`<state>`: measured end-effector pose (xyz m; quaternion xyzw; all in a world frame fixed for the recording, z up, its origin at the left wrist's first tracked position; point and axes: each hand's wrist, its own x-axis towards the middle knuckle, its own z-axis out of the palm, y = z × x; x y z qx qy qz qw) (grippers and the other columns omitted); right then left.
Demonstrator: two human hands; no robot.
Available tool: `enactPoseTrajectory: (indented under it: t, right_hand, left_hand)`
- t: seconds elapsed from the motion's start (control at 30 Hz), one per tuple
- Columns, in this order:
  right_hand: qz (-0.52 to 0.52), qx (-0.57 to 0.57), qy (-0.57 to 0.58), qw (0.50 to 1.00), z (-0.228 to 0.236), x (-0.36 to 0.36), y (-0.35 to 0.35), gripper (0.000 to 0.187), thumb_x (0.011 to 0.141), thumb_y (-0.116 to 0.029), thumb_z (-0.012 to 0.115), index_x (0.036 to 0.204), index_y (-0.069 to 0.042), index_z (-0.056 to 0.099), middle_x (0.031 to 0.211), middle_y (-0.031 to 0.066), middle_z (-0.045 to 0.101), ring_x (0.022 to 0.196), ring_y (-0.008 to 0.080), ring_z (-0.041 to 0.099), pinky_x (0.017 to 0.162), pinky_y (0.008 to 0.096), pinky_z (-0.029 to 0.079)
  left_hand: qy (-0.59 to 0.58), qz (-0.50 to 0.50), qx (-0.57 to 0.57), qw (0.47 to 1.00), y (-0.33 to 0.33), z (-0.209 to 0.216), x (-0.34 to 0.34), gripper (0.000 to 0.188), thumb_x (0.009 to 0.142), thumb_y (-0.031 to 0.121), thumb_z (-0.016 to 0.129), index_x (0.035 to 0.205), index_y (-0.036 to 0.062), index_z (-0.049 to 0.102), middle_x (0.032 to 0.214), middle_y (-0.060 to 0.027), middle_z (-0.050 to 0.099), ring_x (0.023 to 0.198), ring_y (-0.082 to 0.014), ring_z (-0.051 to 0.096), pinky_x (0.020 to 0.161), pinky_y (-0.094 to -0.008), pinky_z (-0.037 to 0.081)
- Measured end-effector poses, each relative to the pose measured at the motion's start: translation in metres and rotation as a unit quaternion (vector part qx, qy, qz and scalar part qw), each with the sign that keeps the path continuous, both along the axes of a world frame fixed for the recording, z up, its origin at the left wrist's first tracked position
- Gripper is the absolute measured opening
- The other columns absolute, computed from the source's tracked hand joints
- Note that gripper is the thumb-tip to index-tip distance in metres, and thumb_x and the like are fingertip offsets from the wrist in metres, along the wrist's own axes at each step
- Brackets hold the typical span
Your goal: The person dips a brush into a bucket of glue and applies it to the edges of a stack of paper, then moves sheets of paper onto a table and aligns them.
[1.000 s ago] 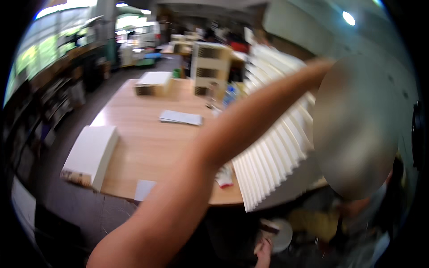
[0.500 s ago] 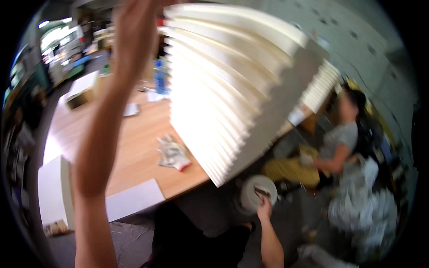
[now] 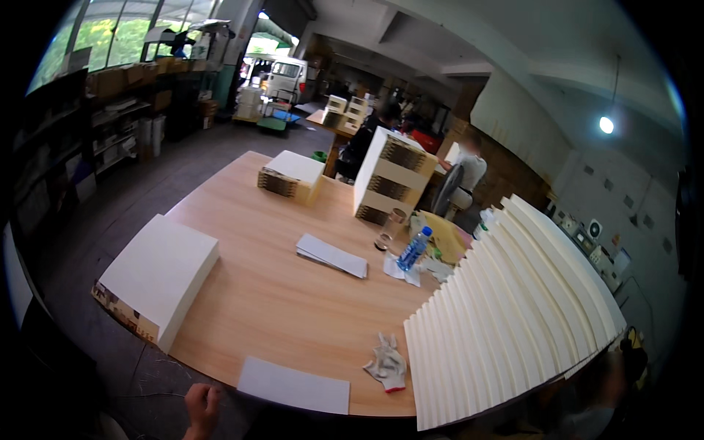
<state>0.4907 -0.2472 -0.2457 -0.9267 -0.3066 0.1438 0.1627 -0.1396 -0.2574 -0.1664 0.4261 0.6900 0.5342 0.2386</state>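
My left hand (image 3: 202, 408) is low at the lower edge, just off the table's front edge. Its fingers are curled in, and nothing shows in them. Nearest to it on the table lies a flat white sheet (image 3: 293, 385). A white work glove with a red cuff (image 3: 388, 364) rests further right. Beside the glove rises a tall, ribbed stack of white layered pieces (image 3: 506, 315), covering the table's right side. No hand touches it. My right hand is out of view.
The wooden table (image 3: 249, 293) also carries a white block-shaped stack (image 3: 161, 275) at left, white strips (image 3: 331, 255), a blue-capped bottle (image 3: 415, 249), a clear cup (image 3: 390, 229) and a tall stack with patterned sides (image 3: 392, 176). A seated person (image 3: 469, 172) is behind; another is dim at lower right.
The view has swung up and left. My left hand has dropped from high by the ribbed stack to the lower edge. My right hand, earlier holding a dark object above a white bucket, has left view.
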Motion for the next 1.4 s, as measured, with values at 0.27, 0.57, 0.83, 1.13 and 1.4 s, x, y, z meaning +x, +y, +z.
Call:
enactPoseTrajectory:
  t: [0.27, 0.57, 0.83, 1.13, 1.4]
  right_hand:
    - [0.075, 0.048, 0.025, 0.996, 0.025, -0.037, 0.049, 0.044, 0.102, -0.014, 0.061, 0.143, 0.001, 0.055, 0.134, 0.0205, 0.064, 0.122, 0.0373, 0.062, 0.103, 0.0449, 0.049]
    - [0.078, 0.123, 0.071, 0.987, 0.054, -0.021, 0.041, 0.041, 0.102, -0.014, 0.062, 0.140, 0.002, 0.056, 0.132, 0.0208, 0.065, 0.121, 0.0365, 0.063, 0.101, 0.0445, 0.050]
    - [0.080, 0.120, 0.093, 0.985, 0.040, -0.028, 0.041, 0.039, 0.102, -0.013, 0.062, 0.138, 0.002, 0.057, 0.130, 0.0211, 0.066, 0.119, 0.0357, 0.063, 0.101, 0.0441, 0.050]
    - [0.133, 0.098, 0.102, 0.981, 0.012, -0.038, 0.090, 0.037, 0.102, -0.013, 0.062, 0.135, 0.003, 0.059, 0.127, 0.0214, 0.067, 0.118, 0.0348, 0.064, 0.099, 0.0437, 0.051]
    - [0.133, 0.054, 0.134, 0.981, -0.038, -0.054, 0.158, 0.035, 0.102, -0.013, 0.062, 0.133, 0.004, 0.060, 0.125, 0.0217, 0.068, 0.116, 0.0341, 0.065, 0.098, 0.0434, 0.052]
  left_hand:
    - [-0.118, -0.192, -0.021, 0.974, -0.032, -0.045, 0.071, 0.030, 0.106, 0.022, 0.059, 0.087, -0.0002, 0.067, 0.074, -0.0088, 0.064, 0.072, -0.0141, 0.057, 0.068, -0.0346, 0.051]
    - [0.199, -0.598, -0.091, 0.771, 0.078, -0.169, 0.207, 0.035, 0.101, 0.036, 0.064, 0.127, 0.0141, 0.069, 0.114, -0.0206, 0.074, 0.104, -0.0344, 0.072, 0.092, -0.0494, 0.056]
    - [0.358, -0.558, -0.246, 0.707, 0.127, -0.210, 0.196, 0.040, 0.101, 0.038, 0.064, 0.133, 0.0128, 0.067, 0.120, -0.0216, 0.073, 0.108, -0.0364, 0.071, 0.096, -0.0509, 0.055]
    - [0.321, -0.502, -0.287, 0.750, 0.094, -0.158, 0.134, 0.042, 0.101, 0.039, 0.062, 0.132, 0.0109, 0.066, 0.122, -0.0222, 0.072, 0.110, -0.0379, 0.070, 0.096, -0.0513, 0.054]
    - [0.258, -0.482, -0.316, 0.776, 0.090, -0.133, 0.134, 0.043, 0.102, 0.039, 0.062, 0.132, 0.0093, 0.066, 0.123, -0.0229, 0.070, 0.112, -0.0392, 0.068, 0.097, -0.0517, 0.054]
